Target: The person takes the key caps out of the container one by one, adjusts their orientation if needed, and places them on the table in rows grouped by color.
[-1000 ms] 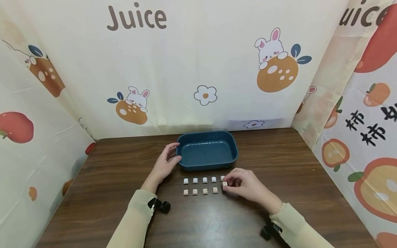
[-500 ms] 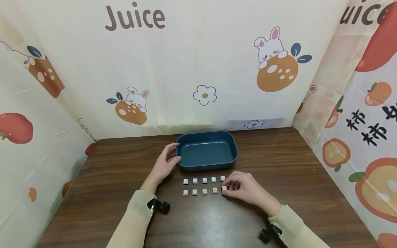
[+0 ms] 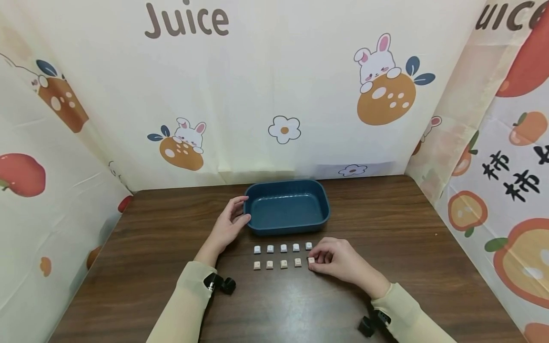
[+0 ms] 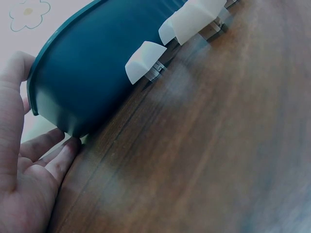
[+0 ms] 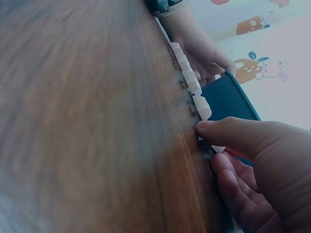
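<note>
My left hand (image 3: 227, 227) rests against the left end of a dark blue tray (image 3: 257, 229), fingers spread and fairly straight along the outside of its wall. In the left wrist view the fingertips touch the tray near its rim and its base. My right hand (image 3: 339, 257) pinches a small cream keycap (image 3: 311, 260) between thumb and fingers, at the right end of the nearer row. Two rows of keycaps lie before the tray, a white one (image 3: 283, 248) in the far row and a cream one (image 3: 284, 264) in the near row. Clear switch bases show under some caps.
The wood-grain table (image 3: 171, 247) ends at a printed cloth backdrop (image 3: 257, 85) behind the tray, with cloth sides left and right. Small black cameras are strapped at both wrists, the left camera (image 3: 227, 286) close to the tabletop.
My right hand has drawn the cream keycap slightly toward me, into line with the near row, uncovering the last white keycap of the far row. My left hand stays at the tray.
</note>
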Demonstrator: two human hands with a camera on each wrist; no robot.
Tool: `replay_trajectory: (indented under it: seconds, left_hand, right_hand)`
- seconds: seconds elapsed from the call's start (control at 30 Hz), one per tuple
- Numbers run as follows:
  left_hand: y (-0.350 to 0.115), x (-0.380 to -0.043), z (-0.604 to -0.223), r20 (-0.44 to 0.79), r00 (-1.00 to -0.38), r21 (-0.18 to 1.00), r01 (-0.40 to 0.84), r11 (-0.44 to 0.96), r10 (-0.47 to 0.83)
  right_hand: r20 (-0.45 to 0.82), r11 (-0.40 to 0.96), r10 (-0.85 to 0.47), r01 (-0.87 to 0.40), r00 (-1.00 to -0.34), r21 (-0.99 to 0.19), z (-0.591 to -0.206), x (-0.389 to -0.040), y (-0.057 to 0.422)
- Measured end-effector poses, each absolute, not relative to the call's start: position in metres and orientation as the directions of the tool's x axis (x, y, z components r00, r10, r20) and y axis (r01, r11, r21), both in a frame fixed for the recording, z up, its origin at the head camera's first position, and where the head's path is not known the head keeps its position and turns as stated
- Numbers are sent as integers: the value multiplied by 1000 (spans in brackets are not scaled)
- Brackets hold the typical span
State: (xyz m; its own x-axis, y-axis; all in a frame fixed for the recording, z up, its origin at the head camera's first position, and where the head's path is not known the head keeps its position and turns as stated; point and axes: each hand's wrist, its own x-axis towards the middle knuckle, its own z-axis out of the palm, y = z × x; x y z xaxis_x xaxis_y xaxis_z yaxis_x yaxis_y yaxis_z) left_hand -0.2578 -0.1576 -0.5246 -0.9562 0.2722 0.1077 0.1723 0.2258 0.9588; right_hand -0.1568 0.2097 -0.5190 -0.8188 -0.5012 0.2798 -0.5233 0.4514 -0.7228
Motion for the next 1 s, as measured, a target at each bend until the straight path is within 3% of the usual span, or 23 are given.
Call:
replay_trajectory:
  seconds: [1.0]
  left_hand:
    - [-159,-259,-525,113,-953,958,179,222,281]
  right_hand:
    - [245,479,-495,-497,-834,-723,-518,-157,211]
